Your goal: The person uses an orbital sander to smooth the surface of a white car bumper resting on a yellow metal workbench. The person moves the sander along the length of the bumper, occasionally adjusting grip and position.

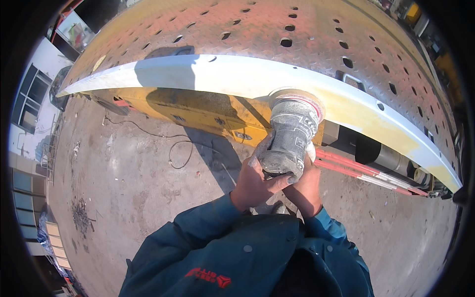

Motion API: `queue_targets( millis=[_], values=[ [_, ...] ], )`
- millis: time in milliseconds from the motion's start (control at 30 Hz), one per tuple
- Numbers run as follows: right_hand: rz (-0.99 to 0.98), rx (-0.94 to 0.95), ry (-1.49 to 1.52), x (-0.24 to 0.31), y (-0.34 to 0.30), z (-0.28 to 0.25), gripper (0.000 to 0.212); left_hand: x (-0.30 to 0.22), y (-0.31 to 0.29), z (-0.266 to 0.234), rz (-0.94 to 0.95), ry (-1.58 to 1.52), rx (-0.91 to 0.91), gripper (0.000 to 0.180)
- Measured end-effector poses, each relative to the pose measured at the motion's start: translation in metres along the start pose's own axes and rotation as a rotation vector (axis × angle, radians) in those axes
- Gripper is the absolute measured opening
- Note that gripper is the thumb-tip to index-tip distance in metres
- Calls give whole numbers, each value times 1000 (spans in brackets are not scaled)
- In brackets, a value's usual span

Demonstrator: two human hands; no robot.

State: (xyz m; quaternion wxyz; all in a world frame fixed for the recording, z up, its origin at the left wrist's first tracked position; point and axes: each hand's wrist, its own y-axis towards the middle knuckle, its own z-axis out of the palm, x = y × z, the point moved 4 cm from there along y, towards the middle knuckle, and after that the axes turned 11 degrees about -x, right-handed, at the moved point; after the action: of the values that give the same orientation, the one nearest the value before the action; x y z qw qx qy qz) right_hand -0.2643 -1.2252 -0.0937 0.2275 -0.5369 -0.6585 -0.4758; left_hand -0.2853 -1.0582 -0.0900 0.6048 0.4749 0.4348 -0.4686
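Observation:
A dusty grey round sander presses its disc against a long white curved panel that has a yellowish patch at its right part. My left hand grips the sander's body from the left and below. My right hand wraps the same body from the right. Both teal sleeves come up from the lower edge. The panel rests on the edge of a yellow checker-plate platform with round holes.
The platform's yellow side lies in shadow. A black cable loops over the stained concrete ground. Red and white bars and a dark cylinder sit under the platform at the right. A building stands at the left.

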Motion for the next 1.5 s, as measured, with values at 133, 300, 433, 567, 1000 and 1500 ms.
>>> queue_targets(
  millis=[133,300,433,567,1000,1500],
  values=[
    [-23,-34,-28,1,0,7,63,-4,0,-6,-36,14,-30,111],
    [-12,33,-69,13,10,12,56,-7,7,-19,61,69,-57,111],
    [-51,36,-87,6,3,25,58,-4,2,-25,17,108,-108,107],
    [-42,22,-52,15,5,25,61,-11,7,-28,105,191,-71,105],
    [-48,22,-64,12,4,25,58,-11,6,-24,90,118,-94,107],
    [-54,-84,-36,14,8,-9,70,-28,4,10,-16,-57,38,107]
  ],
)
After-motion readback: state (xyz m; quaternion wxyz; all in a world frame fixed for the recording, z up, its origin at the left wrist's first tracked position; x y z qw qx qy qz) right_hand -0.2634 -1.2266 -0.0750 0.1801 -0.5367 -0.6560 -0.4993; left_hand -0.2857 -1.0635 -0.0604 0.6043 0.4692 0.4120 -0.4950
